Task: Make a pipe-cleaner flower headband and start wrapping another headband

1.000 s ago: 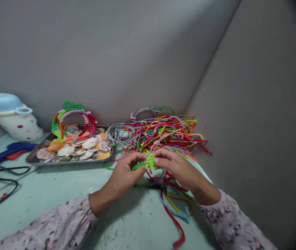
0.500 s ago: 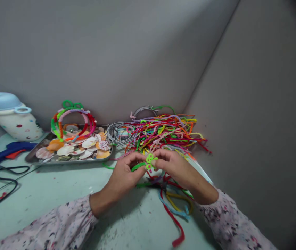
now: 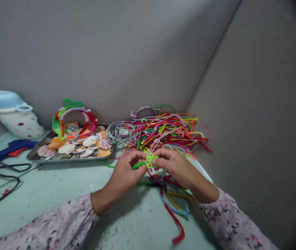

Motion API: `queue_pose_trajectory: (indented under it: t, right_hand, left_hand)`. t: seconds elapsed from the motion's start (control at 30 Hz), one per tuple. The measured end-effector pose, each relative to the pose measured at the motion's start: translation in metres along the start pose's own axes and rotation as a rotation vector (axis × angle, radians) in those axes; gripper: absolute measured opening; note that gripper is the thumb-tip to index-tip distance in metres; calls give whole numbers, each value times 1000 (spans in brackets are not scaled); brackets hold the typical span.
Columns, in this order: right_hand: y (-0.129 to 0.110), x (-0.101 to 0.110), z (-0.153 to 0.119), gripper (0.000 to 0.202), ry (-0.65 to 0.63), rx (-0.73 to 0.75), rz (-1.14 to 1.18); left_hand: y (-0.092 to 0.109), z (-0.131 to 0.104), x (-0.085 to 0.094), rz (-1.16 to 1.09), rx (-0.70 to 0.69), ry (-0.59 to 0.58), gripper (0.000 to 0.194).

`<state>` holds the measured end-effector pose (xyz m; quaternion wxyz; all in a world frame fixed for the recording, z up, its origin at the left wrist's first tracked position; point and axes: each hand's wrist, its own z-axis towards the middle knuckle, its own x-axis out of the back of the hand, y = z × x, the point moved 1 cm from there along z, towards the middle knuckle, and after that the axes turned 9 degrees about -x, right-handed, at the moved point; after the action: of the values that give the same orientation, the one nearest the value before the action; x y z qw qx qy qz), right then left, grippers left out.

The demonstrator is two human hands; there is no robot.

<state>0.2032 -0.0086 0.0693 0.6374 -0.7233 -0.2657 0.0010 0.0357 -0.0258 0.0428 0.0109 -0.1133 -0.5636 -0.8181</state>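
Between my two hands is a small yellow-green pipe cleaner flower (image 3: 150, 157) made of curled loops, with a touch of pink. A darker green pipe cleaner (image 3: 138, 165) runs from it into the fingers of my left hand (image 3: 127, 172), which are closed in a pinch. Thumb and forefinger of my right hand (image 3: 176, 167) pinch the flower's right side. Just below the hands lie scissors (image 3: 163, 185), partly covered, amid loose pipe cleaners, a red one (image 3: 172, 220) and a light blue one (image 3: 175, 209) among them.
A heap of coloured pipe cleaners (image 3: 169, 130) lies behind my hands, beside coiled grey wire (image 3: 119, 133). To the left, a metal tray (image 3: 70, 160) holds shells and pipe cleaner rings (image 3: 88, 116). Further left are a blue glue gun (image 3: 2, 152), its black cord and a lidded cup (image 3: 20, 121).
Both hands keep their pinch on the flower, with hardly any movement of the fingers. The whole view has shifted very slightly.
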Motion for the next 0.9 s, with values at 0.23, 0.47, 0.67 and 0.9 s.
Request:
queue_pose_trajectory:
  t: [0.23, 0.47, 0.67, 0.9]
  right_hand:
    - [0, 0, -1, 12, -2, -9, -18]
    - [-1, 0, -2, 13, -16, -2, -3]
    - [-3, 0, -3, 12, -9, -7, -12]
    - [0, -3, -2, 12, -34, 16, 26]
  left_hand:
    - [-4, -5, 0, 155, -133, 20, 12]
    - [-2, -7, 0, 353, -239, 11, 15]
    - [-7, -9, -1, 479, -315, -35, 17]
    - [-11, -11, 0, 540, -371, -64, 14]
